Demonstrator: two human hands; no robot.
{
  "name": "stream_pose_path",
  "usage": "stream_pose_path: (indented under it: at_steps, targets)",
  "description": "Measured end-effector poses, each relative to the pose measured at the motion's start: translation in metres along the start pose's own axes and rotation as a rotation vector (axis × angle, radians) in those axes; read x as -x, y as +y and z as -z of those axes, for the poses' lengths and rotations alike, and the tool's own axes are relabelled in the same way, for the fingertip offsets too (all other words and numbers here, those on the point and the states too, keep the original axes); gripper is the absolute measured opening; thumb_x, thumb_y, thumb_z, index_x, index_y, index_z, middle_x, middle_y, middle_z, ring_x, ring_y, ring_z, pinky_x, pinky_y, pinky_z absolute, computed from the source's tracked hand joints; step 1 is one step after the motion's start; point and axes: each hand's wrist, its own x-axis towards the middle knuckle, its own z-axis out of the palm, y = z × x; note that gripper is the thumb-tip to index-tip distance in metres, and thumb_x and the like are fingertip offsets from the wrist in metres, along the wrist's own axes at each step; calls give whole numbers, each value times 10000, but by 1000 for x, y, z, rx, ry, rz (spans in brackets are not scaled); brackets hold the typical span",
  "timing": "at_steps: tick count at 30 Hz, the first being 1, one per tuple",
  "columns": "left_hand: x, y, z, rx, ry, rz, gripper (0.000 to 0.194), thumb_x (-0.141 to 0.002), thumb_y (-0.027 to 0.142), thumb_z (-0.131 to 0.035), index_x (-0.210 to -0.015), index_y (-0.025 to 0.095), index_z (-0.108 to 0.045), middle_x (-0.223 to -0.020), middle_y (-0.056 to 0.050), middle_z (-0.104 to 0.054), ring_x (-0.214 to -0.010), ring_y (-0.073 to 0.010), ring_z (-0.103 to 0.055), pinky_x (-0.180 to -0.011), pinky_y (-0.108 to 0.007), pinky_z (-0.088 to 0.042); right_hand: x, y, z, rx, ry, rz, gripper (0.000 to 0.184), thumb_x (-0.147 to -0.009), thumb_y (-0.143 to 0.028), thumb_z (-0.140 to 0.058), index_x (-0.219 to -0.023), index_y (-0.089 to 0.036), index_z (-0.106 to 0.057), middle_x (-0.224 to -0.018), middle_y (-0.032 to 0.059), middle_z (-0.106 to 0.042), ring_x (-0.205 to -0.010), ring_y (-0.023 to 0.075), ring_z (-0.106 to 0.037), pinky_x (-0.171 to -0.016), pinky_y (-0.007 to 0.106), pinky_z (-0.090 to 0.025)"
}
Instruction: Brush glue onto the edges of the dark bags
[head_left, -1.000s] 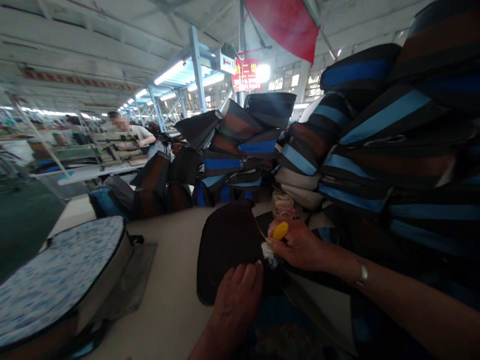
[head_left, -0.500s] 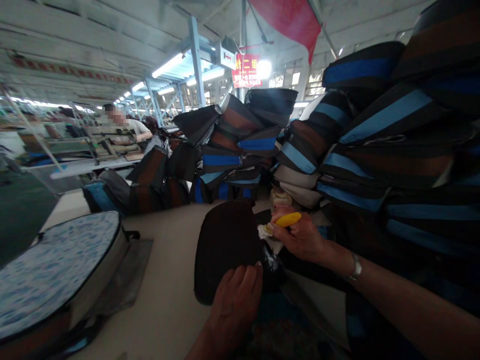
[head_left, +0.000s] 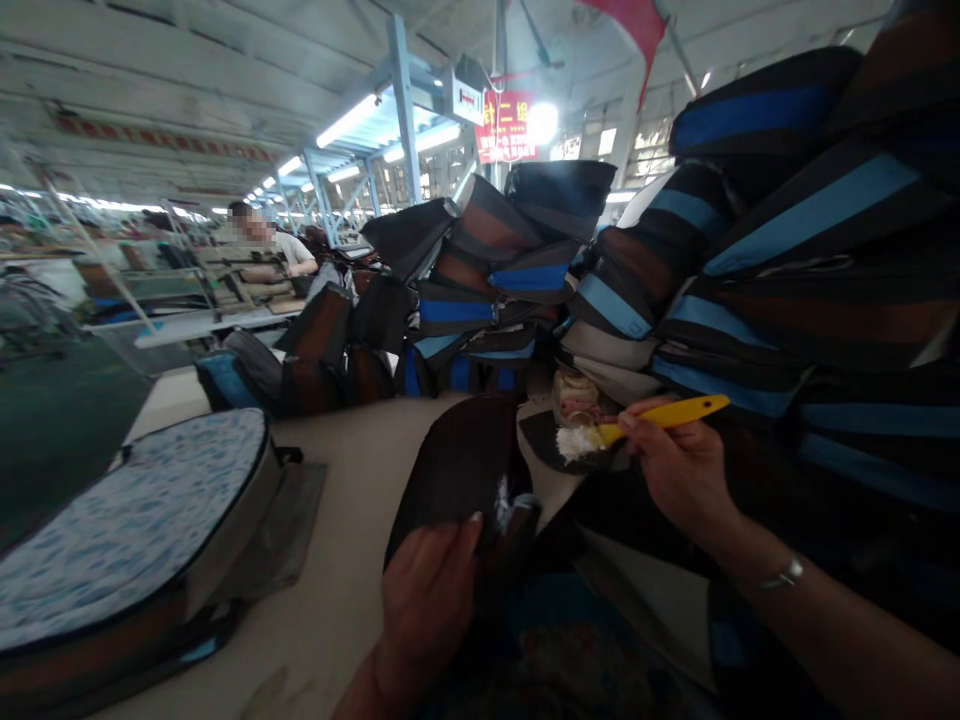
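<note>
My right hand [head_left: 679, 465] is closed around the yellow handle of a brush [head_left: 660, 415]. The brush's white, ragged bristles are over a small dark oval piece [head_left: 536, 440], beside a smeared, stained jar [head_left: 574, 392]. My left hand [head_left: 431, 580] has its fingers curled over the near part of a dark rounded bag piece [head_left: 465, 455], holding it tilted on the table. White smears [head_left: 504, 500] show on the right edge of that piece, near my left thumb. The piece's lower part is hidden behind my hand.
Stuffed dark bags with blue and brown bands [head_left: 600, 300] are piled along the back and right. At left a blue-patterned oval bag [head_left: 142, 520] rests on the pale table [head_left: 352, 500]. A person [head_left: 289, 250] sits at a machine farther back.
My right hand has moved right with the brush, away from the dark piece and over the oval one. My left hand has shifted left, and the dark piece is tilted more.
</note>
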Motion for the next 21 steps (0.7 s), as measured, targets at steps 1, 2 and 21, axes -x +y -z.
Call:
stream_pose_path:
  at_steps: [1,2,21]
  targets:
    - [-1,-12,5,23,15,89,212,-969,154,-528,-1151,157,-637,-931,-65,-642,-800,-169,-605,-742,-298,-505,1,-3,-1,-60,36,-38,124,-846,-287,-720,-787,-193,-666,-641,-24,-550,-574,95,-513,-513,192,-438]
    - [-1,-25,10,33,21,178,185,-973,192,-542,-1126,165,-642,-945,-62,-641,-829,-167,-617,-765,-287,-512,3,-7,-2,-131,71,-87,134,-816,-292,-749,-781,-190,-669,-646,-24,-555,-565,89,-504,-503,186,-429]
    - [57,-16,8,-3,150,731,425,-928,388,-627,-1265,140,-557,-1178,-167,-631,-1111,-292,-636,-905,-434,-554,56,-19,-64,-301,-206,-222,163,-878,-307,-714,-765,-213,-646,-695,-2,-550,-746,168,-630,-688,270,-543]
